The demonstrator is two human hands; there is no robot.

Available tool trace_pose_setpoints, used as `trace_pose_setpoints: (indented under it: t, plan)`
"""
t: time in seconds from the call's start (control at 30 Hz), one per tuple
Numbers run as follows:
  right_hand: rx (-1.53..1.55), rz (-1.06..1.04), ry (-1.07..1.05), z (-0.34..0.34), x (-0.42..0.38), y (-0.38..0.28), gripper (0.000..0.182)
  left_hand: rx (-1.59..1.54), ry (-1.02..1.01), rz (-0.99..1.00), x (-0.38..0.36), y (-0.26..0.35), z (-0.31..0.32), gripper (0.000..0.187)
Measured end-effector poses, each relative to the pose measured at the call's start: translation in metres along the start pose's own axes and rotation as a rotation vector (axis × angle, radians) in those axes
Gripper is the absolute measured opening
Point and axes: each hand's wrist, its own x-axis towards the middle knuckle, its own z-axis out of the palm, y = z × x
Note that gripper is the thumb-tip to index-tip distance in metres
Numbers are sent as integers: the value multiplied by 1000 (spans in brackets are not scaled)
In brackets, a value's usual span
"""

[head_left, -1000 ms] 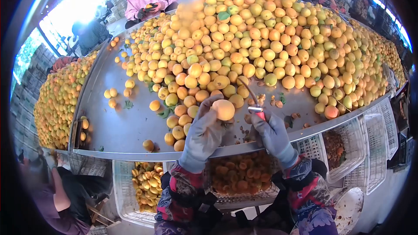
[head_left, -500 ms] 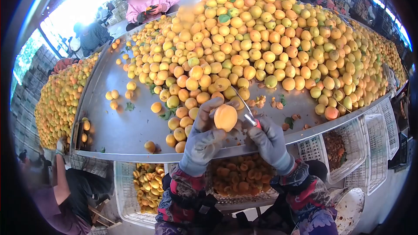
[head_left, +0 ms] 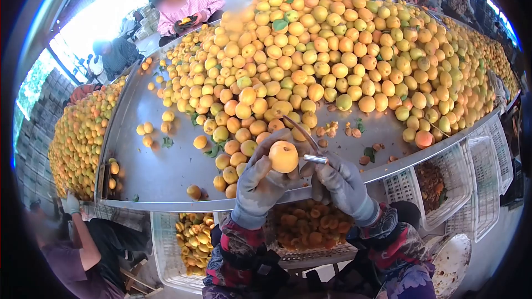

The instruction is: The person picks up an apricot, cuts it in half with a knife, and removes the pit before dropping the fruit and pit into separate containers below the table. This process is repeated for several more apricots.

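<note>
My left hand (head_left: 259, 185), in a grey glove, holds a whole orange-yellow apricot (head_left: 283, 156) just above the table's front edge. In my right hand (head_left: 342, 184), also gloved, is a small knife (head_left: 316, 159) with a silver metal collar. Its thin blade seems to reach up and left behind the apricot; the grip is mostly hidden by my fingers. A large heap of apricots (head_left: 332, 50) lies on the metal table (head_left: 160, 166) beyond my hands. Below them, a crate of split apricots (head_left: 310, 227) stands under the edge.
A crate of apricot pieces (head_left: 194, 238) stands lower left. White plastic crates (head_left: 443, 188) line the right, one holding brown scraps (head_left: 429, 182). A person in a pink shirt (head_left: 194, 0) works across the table; another person (head_left: 72, 249) sits at left beside a second apricot heap (head_left: 83, 138).
The apricot has been turned in my left hand, with its dimpled end now showing. My right hand has rotated the knife, so its silver collar lies nearly level. The view has shifted slightly.
</note>
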Motion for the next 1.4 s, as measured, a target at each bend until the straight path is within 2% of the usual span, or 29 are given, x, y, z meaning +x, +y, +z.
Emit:
trace_pose_setpoints:
  t: [0.07, 0.13, 0.2, 0.27, 0.47, 0.6, 0.67, 0.77, 0.8, 0.87, 0.9, 0.97, 1.03, 1.1, 1.23, 1.33, 1.4]
  plan:
    - [5, -3, -24, 1, -1, -6, 34, -38, 25, -10, -1, -3, 0, 63]
    - [15, 8, -26, 0, -2, -7, 34, 121, -97, 13, 0, -7, -12, 63]
    - [26, 19, -27, 0, -3, -6, 34, 141, -90, 12, -1, -8, -6, 62]
    - [41, -67, -54, 0, -1, -6, 32, 162, -87, 12, 0, -10, -4, 62]
    - [70, -20, -69, -2, -2, -6, 28, 226, -169, 51, 1, -8, -2, 55]
    - [30, 28, -78, -2, 0, -11, 28, 279, -99, 7, -3, -8, -4, 55]
    - [-181, -110, -47, -2, 2, -5, 29, 303, -60, 3, -3, -8, -3, 58]
    - [-307, -125, -20, -1, 2, -6, 30, 452, -40, -14, -4, 0, 0, 54]
    - [-291, -143, -60, 1, 3, -2, 30, 452, -40, -9, -3, -2, 3, 52]
    - [-287, -94, 44, 1, 2, 11, 32, 481, 3, 39, -5, 0, 6, 49]
    - [-272, -108, -5, 3, 2, 14, 32, 477, 5, -1, -6, 1, 7, 48]
    - [-142, 3, 57, 6, 1, 16, 34, 477, 24, -25, -6, 2, 5, 46]
    - [-137, -38, 54, 11, 4, 21, 31, 494, -92, 41, -3, 0, -3, 37]
    - [-110, -69, 97, 16, 5, 22, 30, 435, -66, 12, -5, -2, -6, 38]
    - [-120, -57, 90, 10, 7, 31, 30, 386, -10, -72, -5, -4, -7, 37]
    - [-200, 45, 109, 9, 7, 31, 29, 359, -22, -77, -6, -6, -9, 36]
    - [-287, 6, 94, 1, 5, 43, 31, 401, 15, -102, -6, -7, -8, 39]
